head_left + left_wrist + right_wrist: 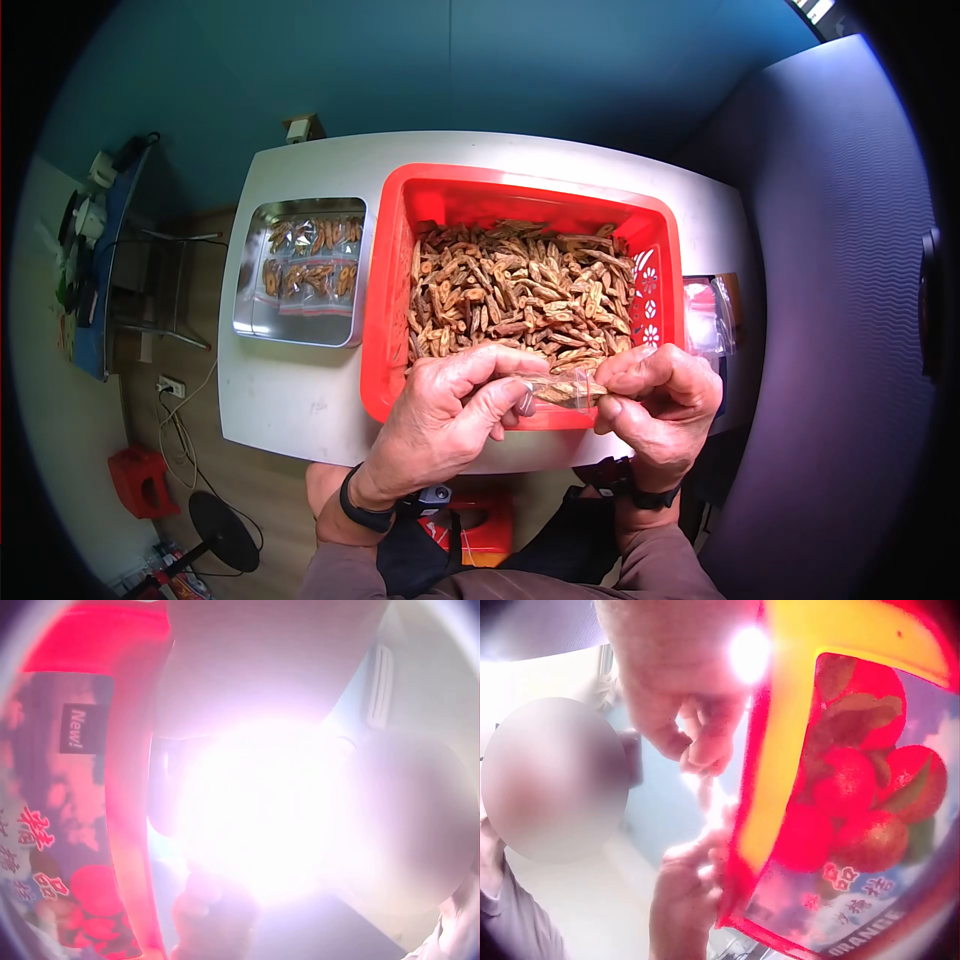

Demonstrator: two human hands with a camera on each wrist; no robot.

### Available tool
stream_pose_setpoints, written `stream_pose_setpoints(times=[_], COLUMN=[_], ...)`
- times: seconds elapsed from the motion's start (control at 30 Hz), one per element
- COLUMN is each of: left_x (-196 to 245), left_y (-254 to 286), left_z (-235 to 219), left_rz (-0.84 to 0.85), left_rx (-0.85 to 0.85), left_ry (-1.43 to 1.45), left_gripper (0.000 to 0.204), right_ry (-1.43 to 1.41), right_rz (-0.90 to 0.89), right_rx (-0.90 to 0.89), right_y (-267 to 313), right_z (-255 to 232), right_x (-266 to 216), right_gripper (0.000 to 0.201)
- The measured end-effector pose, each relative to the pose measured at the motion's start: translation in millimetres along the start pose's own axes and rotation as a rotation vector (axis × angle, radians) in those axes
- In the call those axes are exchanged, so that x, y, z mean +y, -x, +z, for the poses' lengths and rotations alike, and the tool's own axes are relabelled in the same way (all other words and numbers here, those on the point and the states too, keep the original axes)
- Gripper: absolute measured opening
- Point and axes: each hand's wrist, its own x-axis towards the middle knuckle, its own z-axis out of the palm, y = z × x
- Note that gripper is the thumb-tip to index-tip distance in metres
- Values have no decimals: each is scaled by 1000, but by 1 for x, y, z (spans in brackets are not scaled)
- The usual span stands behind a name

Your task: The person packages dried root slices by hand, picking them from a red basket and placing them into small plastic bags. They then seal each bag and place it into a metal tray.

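Where both hands meet at the near rim of the red tub [390,300], a small clear bag [562,390] hangs between them, holding a few brown dried pieces. Its long axis runs side to side, level, parallel to the tub's near edge. The left hand [450,420] pinches its left end between thumb and curled fingers; the right hand [660,400] pinches the right end the same way, so each grip is closed on the bag. The bag sits just above the near rim, over the front of the heap of dried pieces [515,295] that fills the tub almost wall to wall.

Left of the tub, just beside it, a metal tray [250,310] holds filled bags [310,262] in rows toward its far side, with bare metal nearer the person. Right of the tub, a stack of clear bags [705,315] lies at the bench's right edge. The white bench [290,400] shows bare room in front of the tray and along the far edge behind the tub. The wrist views are washed out by glare and show only red printed packaging close up.
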Motion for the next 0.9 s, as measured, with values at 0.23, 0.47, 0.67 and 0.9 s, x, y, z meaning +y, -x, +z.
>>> stream_pose_setpoints(times=[0.23, 0.47, 0.67, 0.9], left_x=[-3, -6, -9, -9], left_y=[1, 0, 0, -1], left_z=[2, 1, 3, -1], left_rz=[19, 146, 75, 152], left_rx=[6, -47, 0, -43], left_ry=[82, 20, 111, -25], left_gripper=[27, 34, 37, 30], right_ry=[45, 5, 69, 238], right_rz=[42, 79, 132, 47], right_rx=[-39, -7, -131, -266], right_y=[-2, 0, -7, -14], right_z=[1, 0, 6, 3], right_x=[-3, 1, -13, -14], right_gripper=[14, 17, 33, 27])
